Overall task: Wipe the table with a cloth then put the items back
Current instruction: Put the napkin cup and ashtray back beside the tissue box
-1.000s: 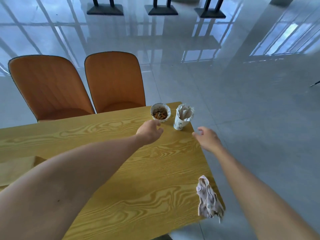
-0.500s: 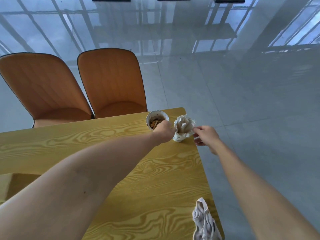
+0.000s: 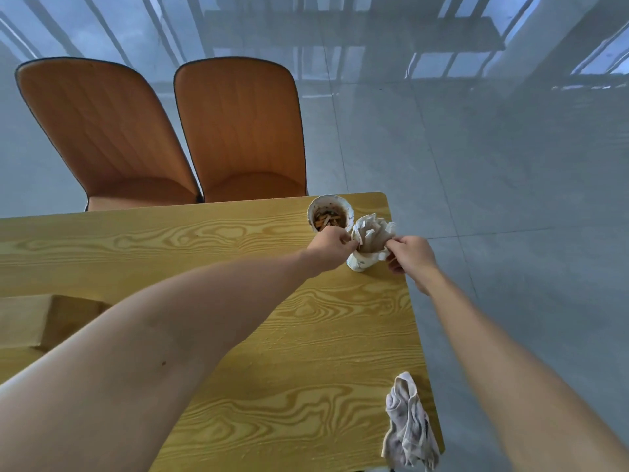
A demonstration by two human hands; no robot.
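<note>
1. Table (image 3: 238, 301) fills the lower left of frame; both arms reach toward its far right corner, right of centre.
2. Paper cup (image 3: 366, 253) stuffed with crumpled tissue stands tilted there, close to the table's right edge. Ash cup (image 3: 328, 212) sits just behind it, up and left, touching or nearly so.
3. Left hand (image 3: 332, 243): fingers pinched on the tissue's left rim. Right hand (image 3: 410, 255): fingers pinched on the right rim. Both are closed on the paper cup's top, from opposite sides.
4. Key relation: the cup lies directly between the two grips; its long axis leans up and right. Neither hand is clearly nearer.
5. Cloth (image 3: 408, 427) lies bunched at lower right, overhanging the table's edge, well apart from both hands and unheld.
6. Judgement: items are being cleared or reset; I cannot tell whether wiping is done.
</note>
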